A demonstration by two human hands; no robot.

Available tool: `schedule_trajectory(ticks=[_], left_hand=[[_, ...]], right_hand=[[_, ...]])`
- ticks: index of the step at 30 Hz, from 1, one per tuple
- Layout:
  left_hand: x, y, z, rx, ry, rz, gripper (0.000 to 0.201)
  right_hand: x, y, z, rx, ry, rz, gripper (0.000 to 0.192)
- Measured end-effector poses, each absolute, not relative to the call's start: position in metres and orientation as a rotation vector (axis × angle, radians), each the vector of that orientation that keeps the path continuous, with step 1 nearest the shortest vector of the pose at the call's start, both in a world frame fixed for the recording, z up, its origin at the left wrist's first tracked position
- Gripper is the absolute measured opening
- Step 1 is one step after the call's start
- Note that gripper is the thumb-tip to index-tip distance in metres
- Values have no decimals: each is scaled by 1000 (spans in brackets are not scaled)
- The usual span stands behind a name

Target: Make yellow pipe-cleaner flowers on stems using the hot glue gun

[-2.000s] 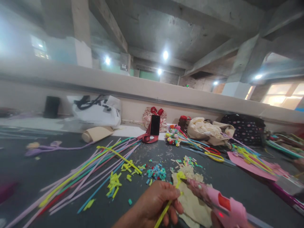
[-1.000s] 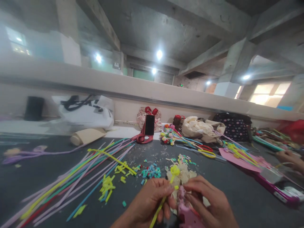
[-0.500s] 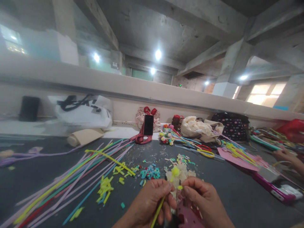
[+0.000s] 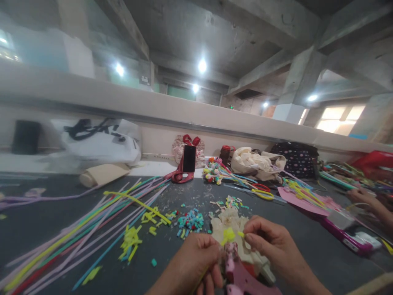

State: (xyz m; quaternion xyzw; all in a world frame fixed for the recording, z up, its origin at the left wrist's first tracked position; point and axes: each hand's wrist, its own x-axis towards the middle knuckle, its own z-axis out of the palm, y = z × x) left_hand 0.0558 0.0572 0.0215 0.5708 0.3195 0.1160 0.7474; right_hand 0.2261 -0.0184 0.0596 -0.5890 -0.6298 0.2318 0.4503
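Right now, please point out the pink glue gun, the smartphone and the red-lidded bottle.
Pink glue gun (image 4: pixel 244 280): head view, on its body.
Smartphone (image 4: pixel 189 159): head view, middle of the dark screen.
Red-lidded bottle (image 4: pixel 224 156): head view, dark side below the lid.

One left hand (image 4: pixel 201 260), one right hand (image 4: pixel 270 241) and one pink glue gun (image 4: pixel 244 278) occupy the lower middle. One phone (image 4: pixel 188 159) and one red-lidded bottle (image 4: pixel 225 155) stand mid-frame.

Passable dark surface (image 4: pixel 303 233) at three o'clock from the hands (image 4: pixel 270 242), pink tool (image 4: pixel 244 279) blocking six, cut pieces (image 4: pixel 190 220) crowding ten, long stems (image 4: pixel 138 202) barring nine to ten.
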Motion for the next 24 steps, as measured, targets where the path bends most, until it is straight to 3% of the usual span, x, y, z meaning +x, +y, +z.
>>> schedule_trajectory(ticks=[7, 24], left_hand=[[56, 52, 19, 1439, 763, 201, 19], [54, 47, 24, 1589, 789, 215, 20]], right_hand=[[230, -12, 73, -1356, -1903, 542, 13], [233, 4, 75, -1310, -2119, 666, 15]])
